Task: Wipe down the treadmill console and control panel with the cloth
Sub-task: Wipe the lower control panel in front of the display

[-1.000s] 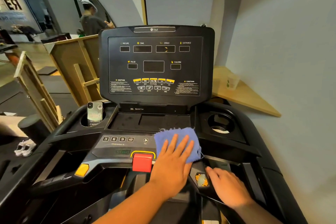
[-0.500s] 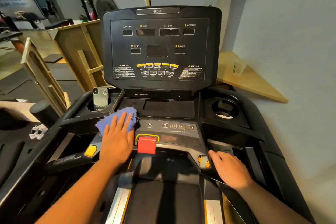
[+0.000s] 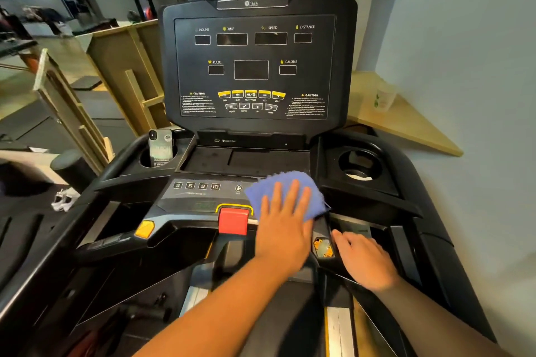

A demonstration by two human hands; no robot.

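The black treadmill console stands upright ahead, its displays dark. Below it lies the control panel with number keys and a fan button. A blue cloth is spread on the panel's right half, just right of the red stop button. My left hand presses flat on the cloth, fingers spread. My right hand rests palm down on the right handlebar beside an orange-marked grip sensor, holding nothing.
A phone stands in the left cup holder; the right cup holder is open. A yellow button sits on the left handlebar. A wooden shelf with a plastic cup runs along the right wall. Wooden frames lean at left.
My left hand slid the cloth from the panel's right side to its left side and back to the right. My right hand stayed on the right handlebar.
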